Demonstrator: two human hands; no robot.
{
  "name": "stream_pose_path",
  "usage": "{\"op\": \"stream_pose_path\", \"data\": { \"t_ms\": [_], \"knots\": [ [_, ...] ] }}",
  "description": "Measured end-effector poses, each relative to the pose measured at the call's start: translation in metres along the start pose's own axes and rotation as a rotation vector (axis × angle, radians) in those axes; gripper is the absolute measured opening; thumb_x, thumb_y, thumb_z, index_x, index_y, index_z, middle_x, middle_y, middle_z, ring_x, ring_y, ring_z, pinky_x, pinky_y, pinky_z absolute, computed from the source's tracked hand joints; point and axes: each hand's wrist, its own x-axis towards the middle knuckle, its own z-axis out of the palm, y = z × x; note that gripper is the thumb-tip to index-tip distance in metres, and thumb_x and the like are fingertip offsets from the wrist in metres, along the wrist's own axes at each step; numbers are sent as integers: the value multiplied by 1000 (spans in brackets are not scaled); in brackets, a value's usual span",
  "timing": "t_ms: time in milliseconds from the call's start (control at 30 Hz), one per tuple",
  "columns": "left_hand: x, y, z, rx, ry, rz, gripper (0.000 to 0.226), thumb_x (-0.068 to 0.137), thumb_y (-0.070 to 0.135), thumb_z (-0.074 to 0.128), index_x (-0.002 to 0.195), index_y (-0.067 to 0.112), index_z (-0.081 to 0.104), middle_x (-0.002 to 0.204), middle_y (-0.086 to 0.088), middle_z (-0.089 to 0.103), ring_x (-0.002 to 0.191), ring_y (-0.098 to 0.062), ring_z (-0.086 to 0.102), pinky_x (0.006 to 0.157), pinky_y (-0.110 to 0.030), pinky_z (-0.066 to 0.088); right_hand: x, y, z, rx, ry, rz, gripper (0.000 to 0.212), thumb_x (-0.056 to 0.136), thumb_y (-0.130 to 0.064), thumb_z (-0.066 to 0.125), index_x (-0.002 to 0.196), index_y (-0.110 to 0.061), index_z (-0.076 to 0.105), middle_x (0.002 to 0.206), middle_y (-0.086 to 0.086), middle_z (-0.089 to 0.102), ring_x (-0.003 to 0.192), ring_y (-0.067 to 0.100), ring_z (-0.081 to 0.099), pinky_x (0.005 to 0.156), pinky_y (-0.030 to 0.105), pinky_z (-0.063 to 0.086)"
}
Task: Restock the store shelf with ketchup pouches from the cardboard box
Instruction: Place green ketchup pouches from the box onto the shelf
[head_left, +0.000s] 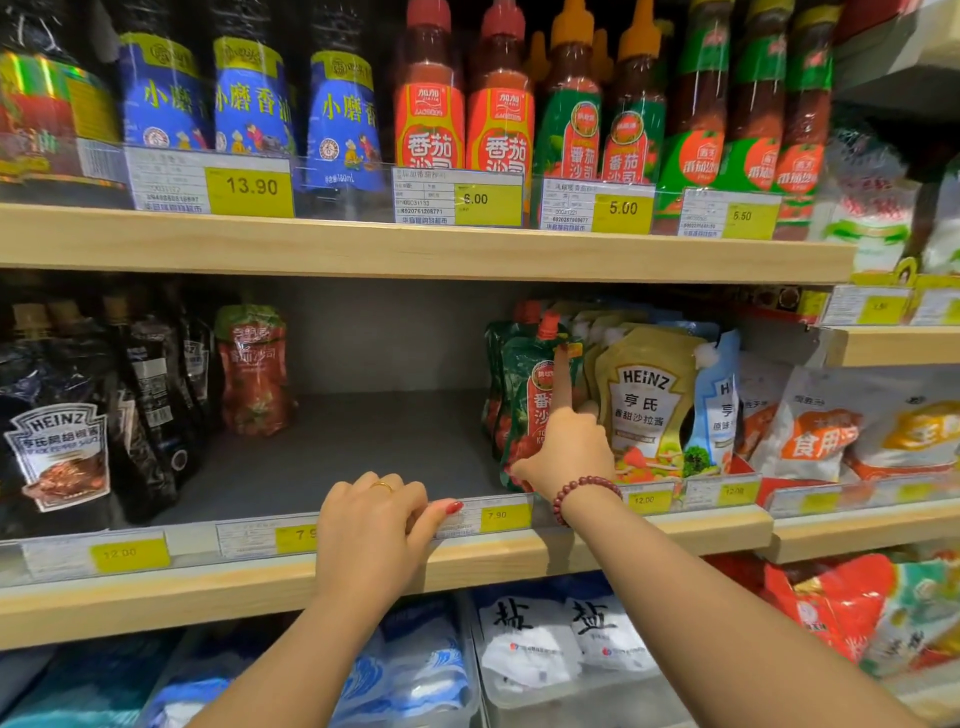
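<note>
Head view looks onto the middle grey shelf (374, 441) of a wooden store rack, where a wide bare gap lies between a lone red ketchup pouch (253, 371) far to the left and a row of green-and-red ketchup pouches with red caps (522, 395) to the right. A yellow Heinz dressing pouch (644, 395) stands just beside that row, on its right.

The left hand (371, 525) rests on the near edge of the shelf, its fingers (363, 488) curled over the clear price rail (498, 514) and the thumb lying along it. The right hand (569, 452) is at the front pouch of the green-and-red row. Its index finger lies straight up the pouch's face and its thumb touches the pouch's lower left corner. The other fingers are folded behind the back of the hand, so I cannot tell whether they hold anything.

This looks like a facing-up step: the standing stock is being steadied or squared at the near edge while the gap waits to be filled. The cardboard box is not in view, and neither hand carries a new pouch. The next move would probably mean letting go of the shelf, reaching for the box, and bringing pouches to stand upright in the gap, set so the soft packs lean on their neighbours rather than slump forward.
</note>
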Motion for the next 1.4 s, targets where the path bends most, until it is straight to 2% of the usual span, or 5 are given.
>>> {"op": "stream_pose_path", "data": {
  "t_ms": [567,833,967,1133,1400],
  "knots": [
    [-1,-3,5,5,20,28,46,85,62,37,58,29,55,53,12,47,56,-11,45,57,-29,34,12,1,14,3,-20,104,49,76,-23,72,114,2,56,121,15,49,103,31,55,79,37,56],
    [10,3,-11,-114,-98,-97,42,85,63,46,65,31,64,64,9,58,75,-16,54,65,-32,30,-34,35,-13,232,64,-272,91,76,-33,72,144,-36,11,114,5,39,103,22,44,82,33,47],
    [9,9,-28,-218,-70,-165,38,82,53,61,105,24,69,102,-4,66,103,-28,52,80,-37,36,-98,66,-19,190,78,-505,86,80,-29,67,148,-33,14,124,2,42,113,18,38,91,28,39],
    [-32,36,-42,-647,-1,-128,28,79,27,71,107,22,64,103,4,50,90,-13,51,77,-21,37,-190,121,5,160,-167,-427,72,82,-38,64,144,-29,29,129,-1,40,123,16,36,98,29,39],
    [-167,69,-1,-830,-464,-147,25,74,7,74,96,16,66,91,0,54,78,-10,49,63,-6,35,-285,189,58,196,-662,-136,90,81,-40,61,147,-37,0,155,-5,4,142,15,8,116,29,18]
  ]
}}
